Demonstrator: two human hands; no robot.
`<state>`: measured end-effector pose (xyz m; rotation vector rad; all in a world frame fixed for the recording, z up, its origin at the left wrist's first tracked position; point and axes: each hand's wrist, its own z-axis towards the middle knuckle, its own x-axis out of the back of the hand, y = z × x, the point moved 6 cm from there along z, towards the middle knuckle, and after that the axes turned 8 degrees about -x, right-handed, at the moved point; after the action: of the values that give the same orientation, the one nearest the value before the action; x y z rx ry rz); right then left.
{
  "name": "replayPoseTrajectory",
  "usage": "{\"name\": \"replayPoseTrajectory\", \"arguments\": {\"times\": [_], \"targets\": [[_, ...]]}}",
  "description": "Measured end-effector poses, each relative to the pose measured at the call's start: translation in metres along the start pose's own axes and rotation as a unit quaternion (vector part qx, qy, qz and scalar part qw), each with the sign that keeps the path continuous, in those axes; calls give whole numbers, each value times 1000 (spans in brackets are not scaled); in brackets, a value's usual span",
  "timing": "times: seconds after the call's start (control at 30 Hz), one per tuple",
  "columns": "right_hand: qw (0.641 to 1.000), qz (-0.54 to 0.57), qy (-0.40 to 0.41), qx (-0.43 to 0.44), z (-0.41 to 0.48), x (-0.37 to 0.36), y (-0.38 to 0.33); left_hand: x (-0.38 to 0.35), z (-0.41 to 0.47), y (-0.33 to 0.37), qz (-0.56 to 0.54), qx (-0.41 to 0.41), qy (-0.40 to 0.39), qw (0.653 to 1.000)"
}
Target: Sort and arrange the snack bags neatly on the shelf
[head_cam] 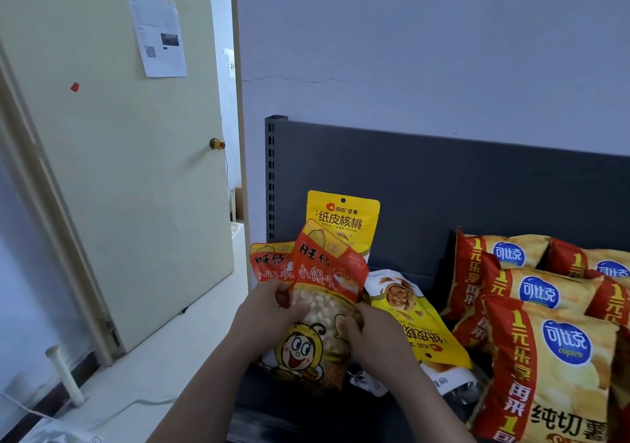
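Observation:
Both hands hold a red and yellow bag of small white puffs [318, 309] with a cartoon face, at the left end of the dark shelf [443, 197]. My left hand [272, 309] grips its left edge and my right hand [371, 330] grips its right edge. A second bag of the same kind [269, 265] stands just behind it on the left. A yellow walnut bag [344, 217] stands upright against the shelf's back panel. Another yellow walnut bag [419, 320] lies flat and upside down to the right.
Several orange potato chip bags [545, 333] are stacked at the right of the shelf. A beige door [119, 170] with a brass knob stands open to the left. A white pipe [64, 374] and cables lie on the pale floor.

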<state>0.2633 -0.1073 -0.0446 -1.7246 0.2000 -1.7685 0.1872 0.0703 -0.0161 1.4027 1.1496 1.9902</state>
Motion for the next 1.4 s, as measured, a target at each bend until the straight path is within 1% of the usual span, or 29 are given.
{"name": "replayPoseTrajectory", "arguments": {"times": [0.1, 0.17, 0.23, 0.3, 0.4, 0.53, 0.63, 0.77, 0.93, 1.07, 1.2, 1.27, 1.37, 1.4], "targets": [[998, 53, 19, -9, -1, 12, -3, 8, -6, 7, -29, -18, 21, 999], [996, 90, 15, -13, -1, 18, -8, 17, -8, 11, -65, -24, 42, 997], [990, 142, -15, -22, 0, 19, -14, 27, -8, 12, -98, -17, 67, 993], [982, 173, -64, -29, 4, 12, -21, 34, -7, 6, -122, 5, 88, 989], [978, 168, -115, -36, 12, -3, -32, 34, -4, -13, -150, 58, 90, 983], [981, 130, -140, -46, 25, -16, -40, 29, 0, -33, -103, 93, 75, 987], [982, 104, -151, -51, 29, -20, -41, 28, 3, -40, -75, 113, 52, 989], [979, 97, -166, -64, 32, -23, -41, 26, 5, -40, -78, 111, 32, 990], [978, 115, -155, -73, 34, -23, -42, 21, 10, -42, -91, 96, 18, 991], [975, 159, -134, -80, 31, -23, -45, 19, 6, -35, -106, 79, 46, 990], [972, 202, -108, -46, 14, -9, -56, 21, -3, -19, -99, 28, 87, 991], [968, 235, -81, -27, 5, 6, -60, 24, -7, -7, -107, -6, 102, 989], [958, 283, -41, -22, -8, 35, -61, 26, -8, 16, -139, -35, 90, 986], [953, 299, -30, -27, -12, 47, -60, 24, -7, 25, -154, -45, 70, 985]]}}
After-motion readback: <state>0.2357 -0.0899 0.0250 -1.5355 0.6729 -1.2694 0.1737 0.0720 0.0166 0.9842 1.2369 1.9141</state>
